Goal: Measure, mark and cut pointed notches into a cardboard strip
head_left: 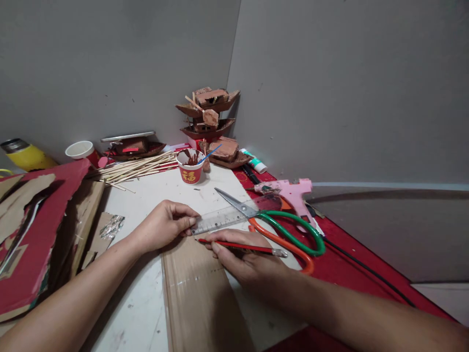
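A clear ruler (pixel 216 221) extends right from my left hand (pixel 164 225), whose thumb and fingers are closed on its near end. Between the fingers of my right hand (pixel 245 254) is a red and black pencil (pixel 244 247), its tip pointing left just below the ruler's edge. Beneath both hands lies a strip of brown cardboard (pixel 200 293) on a white board (pixel 142 303). Scissors (pixel 252 212) with one green and one orange handle rest across the ruler, blades pointing up and left, close beyond my right hand.
A paper cup (pixel 190 175) with brown paint and a blue stick stands beyond the ruler, near thin wooden sticks (pixel 137 168) and brown model boats (pixel 208 128). A pink glue gun (pixel 293 193) lies right, its cord trailing over red cloth (pixel 351 274). Cardboard scraps (pixel 54 215) pile up left.
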The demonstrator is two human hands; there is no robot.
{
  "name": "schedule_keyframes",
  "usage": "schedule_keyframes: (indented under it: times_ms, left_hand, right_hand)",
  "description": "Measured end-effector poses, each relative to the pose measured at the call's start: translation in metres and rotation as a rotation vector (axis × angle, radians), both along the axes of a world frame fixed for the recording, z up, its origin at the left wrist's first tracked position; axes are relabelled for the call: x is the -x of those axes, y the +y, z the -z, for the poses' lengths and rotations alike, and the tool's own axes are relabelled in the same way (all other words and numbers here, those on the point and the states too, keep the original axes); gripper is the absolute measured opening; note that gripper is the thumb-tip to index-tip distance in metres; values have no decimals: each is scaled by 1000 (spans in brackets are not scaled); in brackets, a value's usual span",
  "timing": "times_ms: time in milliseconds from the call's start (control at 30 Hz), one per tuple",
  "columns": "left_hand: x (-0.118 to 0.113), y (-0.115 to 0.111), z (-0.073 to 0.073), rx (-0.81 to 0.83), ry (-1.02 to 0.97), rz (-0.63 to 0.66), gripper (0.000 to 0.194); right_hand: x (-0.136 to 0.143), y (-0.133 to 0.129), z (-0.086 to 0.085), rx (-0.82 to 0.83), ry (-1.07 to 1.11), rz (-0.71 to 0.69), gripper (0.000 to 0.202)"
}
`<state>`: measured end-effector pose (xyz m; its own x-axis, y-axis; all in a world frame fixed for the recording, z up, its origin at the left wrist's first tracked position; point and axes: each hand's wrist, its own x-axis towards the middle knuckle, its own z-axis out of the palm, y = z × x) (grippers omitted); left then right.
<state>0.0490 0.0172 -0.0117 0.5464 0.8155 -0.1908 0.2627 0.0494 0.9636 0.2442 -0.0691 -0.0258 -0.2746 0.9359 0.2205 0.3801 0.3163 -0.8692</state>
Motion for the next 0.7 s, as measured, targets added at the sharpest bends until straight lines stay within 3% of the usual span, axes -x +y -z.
schedule_keyframes:
  times_ms: [367,500,700]
  left_hand:
    - [2,-1,1,38,-56,-56,24]
    - [5,-3,-7,54,-93,-143,34]
    - [4,-10,-24,37,-135,-221,33]
  right_hand:
    - [-5,-6,0,-66,-6,20,24]
    - [-15,-16,-7,-179,44,67,23]
    - [-29,-26,-9,-183,175,93,24]
